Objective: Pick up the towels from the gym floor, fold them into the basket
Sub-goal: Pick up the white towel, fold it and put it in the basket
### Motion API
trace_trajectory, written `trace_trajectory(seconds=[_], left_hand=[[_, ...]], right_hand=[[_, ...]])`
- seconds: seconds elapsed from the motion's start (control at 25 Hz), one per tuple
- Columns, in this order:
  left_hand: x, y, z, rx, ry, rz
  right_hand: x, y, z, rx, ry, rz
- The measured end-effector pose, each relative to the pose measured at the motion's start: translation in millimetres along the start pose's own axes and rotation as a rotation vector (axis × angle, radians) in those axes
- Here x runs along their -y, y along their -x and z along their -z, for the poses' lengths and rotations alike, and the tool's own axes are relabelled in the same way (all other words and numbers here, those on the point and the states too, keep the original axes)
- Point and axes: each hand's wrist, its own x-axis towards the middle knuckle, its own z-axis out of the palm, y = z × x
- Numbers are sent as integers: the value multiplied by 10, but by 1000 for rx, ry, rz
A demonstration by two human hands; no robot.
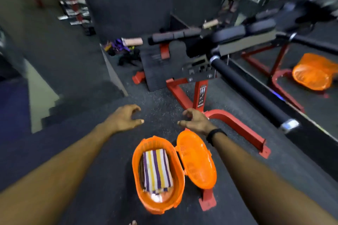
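An orange oval basket (136, 166) stands on the dark gym floor below me, its lid (196, 160) swung open to the right. Inside lies a folded towel (157, 169) with purple, yellow and white stripes. My left hand (125, 118) and my right hand (196, 121) hover above the floor just beyond the basket, both empty with fingers curled apart. A black band sits on my right wrist.
A red-framed exercise bench (199, 95) with black pads stands ahead and to the right, its foot beside the basket lid. A mirror wall (311, 86) on the right reflects the basket. Purple and dark items (120, 45) lie by the far wall.
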Motion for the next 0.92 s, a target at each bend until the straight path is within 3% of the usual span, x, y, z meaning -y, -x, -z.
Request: trace_trajectory(seconds=[0.24,0.48,0.72,0.92], left_hand=[[-1201,909,1362,-254,61,-84],[-2064,1491,2225,-421,149,-191],[-2875,1559,2752,-475,166,-357],[-3653,1298,2731,-370,130,-540]], right_hand=[[1136,928,1431,-141,68,230],[1714,1793,2576,-247,131,346],[1724,2577,3595,-475,175,312],[1314,3251,4137,-667,248,143]])
